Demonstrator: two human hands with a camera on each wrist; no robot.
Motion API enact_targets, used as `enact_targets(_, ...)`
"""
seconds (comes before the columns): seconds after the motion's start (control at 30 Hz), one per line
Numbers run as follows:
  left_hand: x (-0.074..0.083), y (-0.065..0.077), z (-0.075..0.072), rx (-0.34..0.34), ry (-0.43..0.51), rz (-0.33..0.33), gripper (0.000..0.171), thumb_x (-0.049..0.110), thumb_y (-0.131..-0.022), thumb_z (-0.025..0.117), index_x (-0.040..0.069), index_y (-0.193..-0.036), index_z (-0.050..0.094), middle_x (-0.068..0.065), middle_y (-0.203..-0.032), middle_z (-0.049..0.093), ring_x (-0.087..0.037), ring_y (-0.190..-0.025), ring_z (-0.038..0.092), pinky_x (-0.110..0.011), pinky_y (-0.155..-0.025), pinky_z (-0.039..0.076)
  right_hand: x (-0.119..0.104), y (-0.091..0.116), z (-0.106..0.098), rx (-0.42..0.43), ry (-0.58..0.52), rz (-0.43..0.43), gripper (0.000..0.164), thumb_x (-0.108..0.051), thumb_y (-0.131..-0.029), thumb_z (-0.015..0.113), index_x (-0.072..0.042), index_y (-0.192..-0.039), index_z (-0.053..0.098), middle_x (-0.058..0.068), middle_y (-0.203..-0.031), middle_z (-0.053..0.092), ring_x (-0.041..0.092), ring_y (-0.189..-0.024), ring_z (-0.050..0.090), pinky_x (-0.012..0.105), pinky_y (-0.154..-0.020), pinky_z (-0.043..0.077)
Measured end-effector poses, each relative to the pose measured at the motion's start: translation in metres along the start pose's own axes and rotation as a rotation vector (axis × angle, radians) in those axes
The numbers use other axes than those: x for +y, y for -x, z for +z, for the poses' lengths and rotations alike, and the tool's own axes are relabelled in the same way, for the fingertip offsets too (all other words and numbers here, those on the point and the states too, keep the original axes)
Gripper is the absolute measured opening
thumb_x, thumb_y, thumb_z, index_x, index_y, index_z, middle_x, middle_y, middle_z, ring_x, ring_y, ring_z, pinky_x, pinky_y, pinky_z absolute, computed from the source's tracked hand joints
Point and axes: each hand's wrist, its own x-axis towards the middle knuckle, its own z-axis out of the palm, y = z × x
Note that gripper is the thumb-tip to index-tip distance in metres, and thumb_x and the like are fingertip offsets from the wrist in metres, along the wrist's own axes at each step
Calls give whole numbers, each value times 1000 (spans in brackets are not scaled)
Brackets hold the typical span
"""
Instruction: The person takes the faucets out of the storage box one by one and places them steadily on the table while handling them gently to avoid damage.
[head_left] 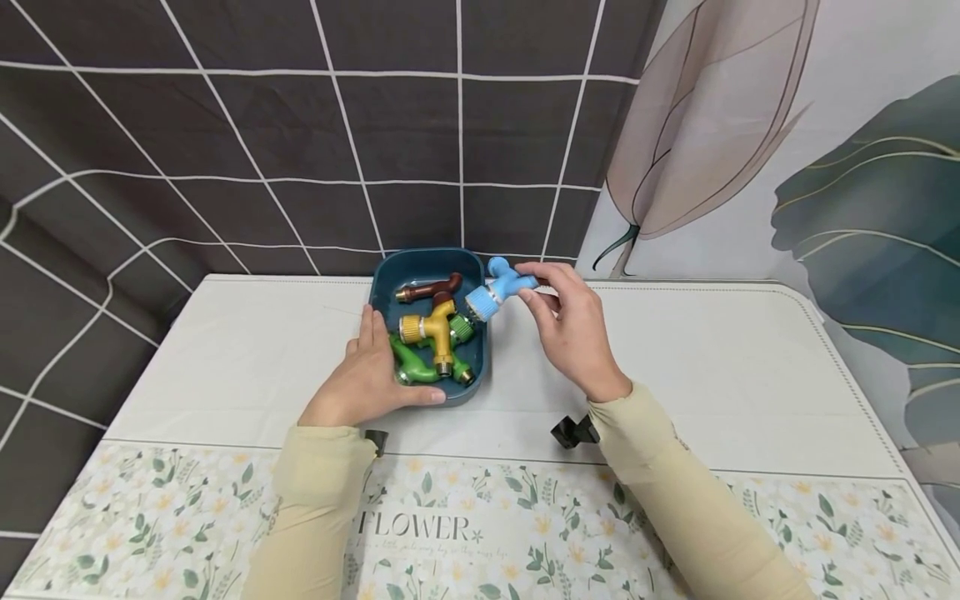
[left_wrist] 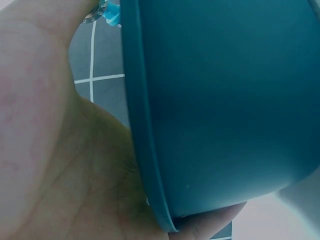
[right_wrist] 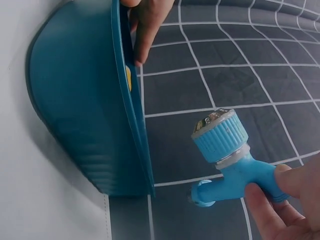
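A light-blue plastic tap (head_left: 498, 288) with a ribbed collar is pinched between the thumb and fingers of my right hand (head_left: 576, 333), over the right rim of a dark-blue plastic bin (head_left: 486, 367). My left hand (head_left: 365, 371) holds the bin at its near left corner, thumb along the near rim. Inside lie a yellow tap (head_left: 441, 332), a brown tap (head_left: 431, 288) towards the back, and green taps (head_left: 414, 365) partly under the yellow one. In the right wrist view the blue tap (right_wrist: 235, 170) has its ribbed collar tilted up and its spout to the left.
The bin stands on a white table cover (head_left: 720, 367) with a flower-printed front strip (head_left: 465, 533). A dark wall covering with white grid lines (head_left: 405, 125) rises right behind it. A leaf-patterned curtain (head_left: 750, 125) hangs at the right.
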Motion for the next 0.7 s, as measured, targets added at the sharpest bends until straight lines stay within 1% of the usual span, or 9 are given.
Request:
enact_targets(0.13, 0, 0, 0, 5, -2, 1, 142, 66, -73, 80, -11, -155, -7, -23, -163, -22, -56, -146, 7, -62, -111, 31, 2, 1, -3, 16, 8, 12, 28, -5, -95, 67, 3, -122, 66, 17, -120, 62, 25, -106, 67, 34, -88, 56)
enact_targets(0.37, 0, 0, 1, 2, 1, -4, 143, 69, -72, 78, -11, -155, -6, -23, -163, -22, -57, -145, 8, -63, -110, 32, 8, 1, -7, 40, 19, 46, 27, -3, -95, 66, 4, -121, 64, 18, -118, 61, 25, -108, 65, 30, -88, 55)
enact_targets(0.53, 0, -1, 0, 4, 3, -5, 143, 69, -72, 79, -10, -155, -7, -23, -163, -22, -57, -145, 9, -63, -109, 32, 12, 2, -9, 47, 11, 67, 27, 0, -95, 66, 7, -121, 63, 20, -117, 60, 29, -108, 66, 33, -86, 56)
enact_targets(0.7, -1, -1, 0, 1, 4, -8, 144, 69, -72, 79, -10, -155, -8, -23, -163, -23, -58, -145, 9, -63, -110, 32, 16, 3, -10, 48, 12, 91, 25, 1, -95, 65, 8, -119, 62, 20, -115, 59, 30, -111, 64, 34, -87, 56)
